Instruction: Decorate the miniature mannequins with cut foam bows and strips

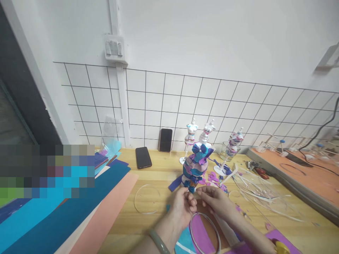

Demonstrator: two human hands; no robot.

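Observation:
A small dress-form figure (196, 165) covered in teal, blue and purple paper, with a blue bow at its top, stands in front of my hands. My left hand (184, 206) is closed beside its lower end, fingers curled inward. My right hand (213, 199) meets it from the right with thumb and fingers pinched. Whatever lies between the fingertips is too small to name. Below the hands are a silvery hoop (191, 234) and sheets of teal and purple paper (202, 234). Purple and blue paper scraps (213, 177) lie right of the figure.
Three more dress forms (191, 132) on white stands are behind the figure. Long coloured paper sheets (103, 201) cover the table's left. One phone (143, 157) lies flat; another phone (166, 140) leans on the wall. Clear strips (262, 194) and an orange-topped board (291, 173) are at right.

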